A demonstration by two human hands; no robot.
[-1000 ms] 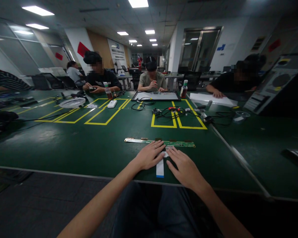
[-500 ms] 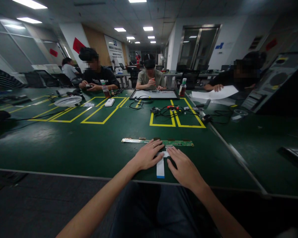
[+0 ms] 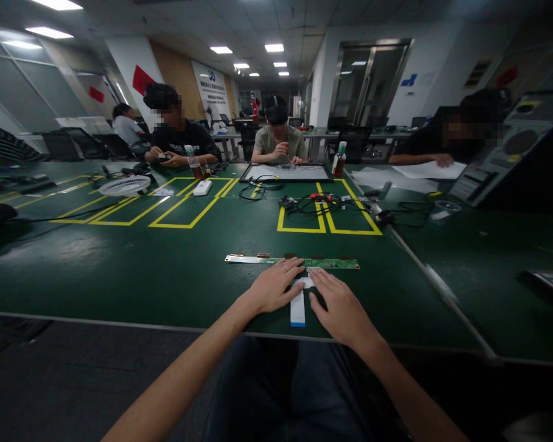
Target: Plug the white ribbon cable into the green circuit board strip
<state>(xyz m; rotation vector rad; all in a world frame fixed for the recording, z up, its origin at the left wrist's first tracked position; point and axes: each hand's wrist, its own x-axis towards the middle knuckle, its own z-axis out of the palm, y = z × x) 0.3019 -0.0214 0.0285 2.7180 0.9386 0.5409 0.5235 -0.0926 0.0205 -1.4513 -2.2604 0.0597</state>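
A long, narrow green circuit board (image 3: 345, 264) lies across the table in front of me. From its near side a white flat ribbon cable (image 3: 297, 307) with a blue end runs toward the table's front edge. My left hand (image 3: 276, 286) lies flat with fingers spread, its fingertips at the board's near edge and its thumb on the cable. My right hand (image 3: 338, 304) rests palm down to the right of the cable, fingers extended, fingertips near the place where cable and board meet. The fingers partly hide that joint.
Beyond the board, black cables with a red piece (image 3: 321, 197), a white box (image 3: 203, 188), two bottles (image 3: 339, 159) and a framed panel (image 3: 288, 174) stand or lie on the green table (image 3: 120, 264). People sit opposite. A computer case (image 3: 502, 147) is at right.
Both hands stay almost where they were. At the far right, a person's hand and the white sheet have moved lower and to the right. The view has shifted slightly.
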